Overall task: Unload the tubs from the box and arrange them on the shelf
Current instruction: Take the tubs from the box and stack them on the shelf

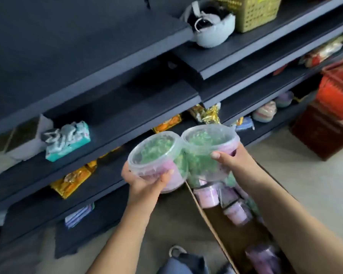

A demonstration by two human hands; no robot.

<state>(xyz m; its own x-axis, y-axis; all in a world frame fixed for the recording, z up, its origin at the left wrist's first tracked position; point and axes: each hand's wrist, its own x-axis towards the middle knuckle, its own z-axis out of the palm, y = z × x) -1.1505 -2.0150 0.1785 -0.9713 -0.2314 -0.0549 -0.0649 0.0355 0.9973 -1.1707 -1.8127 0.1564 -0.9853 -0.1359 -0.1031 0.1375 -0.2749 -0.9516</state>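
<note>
Far at the top lies a pale grey helmet (212,26), just beside a yellow-green basket (255,12) on its right. At the far right stands a red basket (339,88), with a dark red crate (321,133) nearer. On the left is a teal packet (67,141), below it a gold and orange packet (71,180). A blue bag (184,264) lies at the near edge

The left tub (154,157) and right tub (208,143), above the box's far end, are clear plastic showing green flecks over pink-lilac. The cardboard box (226,234) is brown, its jars (206,194) pale lilac. Beyond the box, the shelf (107,62) is dark slate-blue, holding a teal packet (67,141) patterned grey and white, gold-and-orange packets (73,180) and a yellow-green lattice basket (255,12). Right of the box stands a red basket (337,89).
</note>
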